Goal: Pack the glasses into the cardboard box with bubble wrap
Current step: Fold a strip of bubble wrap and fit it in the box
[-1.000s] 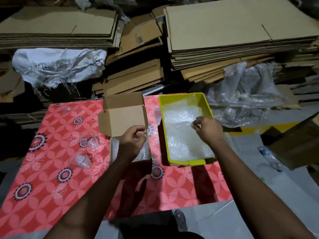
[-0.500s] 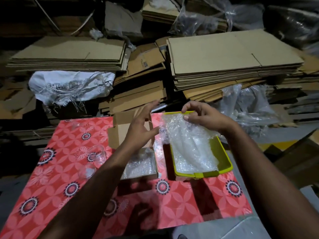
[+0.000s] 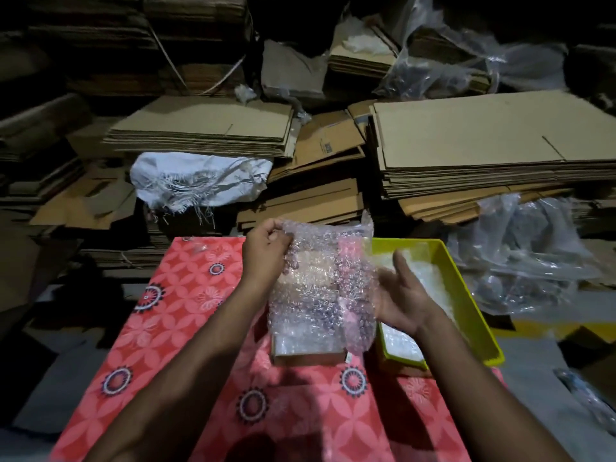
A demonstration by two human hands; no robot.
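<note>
While my left hand [image 3: 266,251] pinches the bubble wrap [image 3: 320,281] at its top corner mid-frame, my right hand [image 3: 401,295] lies open against its edge; I should spread it flat above the box [image 3: 306,356] before lowering.

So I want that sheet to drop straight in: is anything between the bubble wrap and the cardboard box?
Nothing visible. The bubble wrap hangs right over the cardboard box, pinched by the left hand, with the right hand open beside it. The sheet hides most of the box's opening.
</note>
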